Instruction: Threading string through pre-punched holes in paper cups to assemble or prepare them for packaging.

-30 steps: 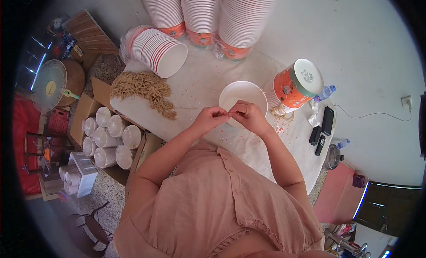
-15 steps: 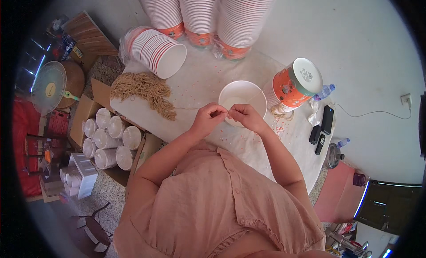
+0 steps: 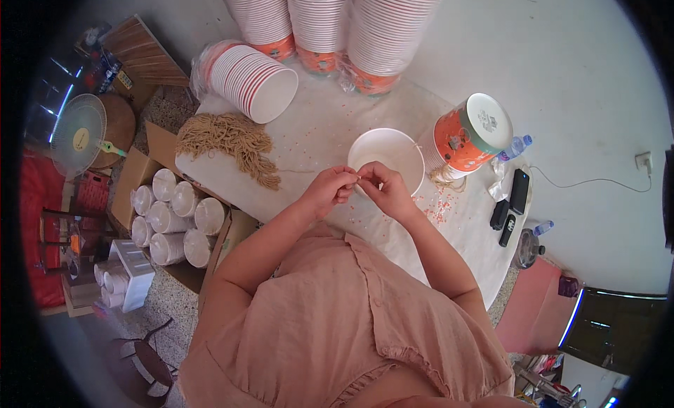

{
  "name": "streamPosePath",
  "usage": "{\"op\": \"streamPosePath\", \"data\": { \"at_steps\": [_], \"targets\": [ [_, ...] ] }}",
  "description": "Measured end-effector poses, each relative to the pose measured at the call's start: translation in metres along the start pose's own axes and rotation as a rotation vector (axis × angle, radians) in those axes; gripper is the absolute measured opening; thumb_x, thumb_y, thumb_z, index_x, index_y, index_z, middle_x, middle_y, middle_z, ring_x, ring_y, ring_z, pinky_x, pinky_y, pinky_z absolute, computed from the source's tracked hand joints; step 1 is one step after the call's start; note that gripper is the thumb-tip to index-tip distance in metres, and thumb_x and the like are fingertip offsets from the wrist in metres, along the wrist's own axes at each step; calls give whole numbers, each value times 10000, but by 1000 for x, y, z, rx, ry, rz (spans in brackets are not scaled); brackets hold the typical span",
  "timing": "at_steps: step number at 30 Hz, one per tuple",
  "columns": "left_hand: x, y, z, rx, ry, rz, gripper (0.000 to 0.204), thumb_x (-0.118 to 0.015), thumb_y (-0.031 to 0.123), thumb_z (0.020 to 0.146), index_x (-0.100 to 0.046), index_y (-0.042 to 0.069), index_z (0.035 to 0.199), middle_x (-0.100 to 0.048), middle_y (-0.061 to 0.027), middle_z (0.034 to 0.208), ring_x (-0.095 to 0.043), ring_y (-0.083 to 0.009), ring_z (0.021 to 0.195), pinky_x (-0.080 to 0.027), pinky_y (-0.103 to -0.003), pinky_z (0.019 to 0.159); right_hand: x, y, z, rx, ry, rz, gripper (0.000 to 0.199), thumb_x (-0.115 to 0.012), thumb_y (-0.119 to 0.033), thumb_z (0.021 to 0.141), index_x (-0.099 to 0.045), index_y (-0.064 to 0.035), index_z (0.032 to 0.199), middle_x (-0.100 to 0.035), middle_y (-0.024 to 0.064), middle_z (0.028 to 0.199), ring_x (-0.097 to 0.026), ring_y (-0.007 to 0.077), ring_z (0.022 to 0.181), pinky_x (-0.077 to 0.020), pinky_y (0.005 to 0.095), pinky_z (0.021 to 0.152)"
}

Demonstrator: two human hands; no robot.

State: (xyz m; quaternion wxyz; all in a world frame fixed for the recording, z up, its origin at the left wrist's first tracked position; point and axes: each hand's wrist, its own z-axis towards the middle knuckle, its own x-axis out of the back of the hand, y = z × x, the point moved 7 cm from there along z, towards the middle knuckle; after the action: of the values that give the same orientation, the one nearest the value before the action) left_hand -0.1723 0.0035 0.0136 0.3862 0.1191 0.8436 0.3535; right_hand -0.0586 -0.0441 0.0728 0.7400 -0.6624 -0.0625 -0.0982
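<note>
Over the near rim of a white paper bucket [image 3: 361,147], my left hand [image 3: 328,192] and my right hand [image 3: 390,192] meet at their fingertips. Both are closed in a pinch. A tiny pale bit shows where the fingertips touch, too small to make out. From a bundle of tan cord [image 3: 235,143] on the left, one thin strand [image 3: 298,171] runs toward my left hand; whether it reaches the fingers is hidden. Right of the bucket, an orange and green paper bucket stack [image 3: 458,138] stands upside down, with a small tuft of cord [image 3: 445,177] at its foot.
Tall wrapped bucket stacks [image 3: 319,29] line the table's back, and another stack [image 3: 246,82] lies on its side. Pink and white bits [image 3: 441,210] are scattered over the table. Dark devices [image 3: 518,190] lie at the right edge. An open carton [image 3: 235,236] with wrapped cups stands at left.
My hands stay together over the bucket's near rim, and the fingers have shifted slightly in their pinch. The whole view has moved a little.
</note>
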Motion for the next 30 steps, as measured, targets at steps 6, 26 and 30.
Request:
{"op": "streamPosePath", "data": {
  "at_steps": [6, 26, 30],
  "targets": [
    [-3, -3, -1, 81, -92, -155, 96, -590, 185, 885, -561, 94, 896, -463, 52, 720, -356, -47, 555, -281, -213, 477, 2, -8, -1, 23, 34, -48, 126, -610, 21, 878, -579, -14, 995, -649, 39, 829, -588, 73, 720, -478, 229, 618],
    [3, 13, -4, -168, 92, 260, 95, -638, 139, 880, -643, 68, 944, -517, 62, 713, -377, -33, 565, -288, -201, 481, 14, 3, -2, -22, 89, -2, 32, -622, -7, 876, -625, 3, 906, -631, 24, 750, -556, 67, 613, -455, 237, 549],
    [4, 18, -4, -314, 144, 450, 104, -662, 134, 873, -675, 62, 947, -617, 46, 804, -488, -29, 652, -380, -190, 555, 15, 6, -2, -40, 30, -53, 56, -599, 9, 892, -612, 7, 946, -662, 34, 823, -594, 75, 682, -494, 221, 602]
  ]
}}
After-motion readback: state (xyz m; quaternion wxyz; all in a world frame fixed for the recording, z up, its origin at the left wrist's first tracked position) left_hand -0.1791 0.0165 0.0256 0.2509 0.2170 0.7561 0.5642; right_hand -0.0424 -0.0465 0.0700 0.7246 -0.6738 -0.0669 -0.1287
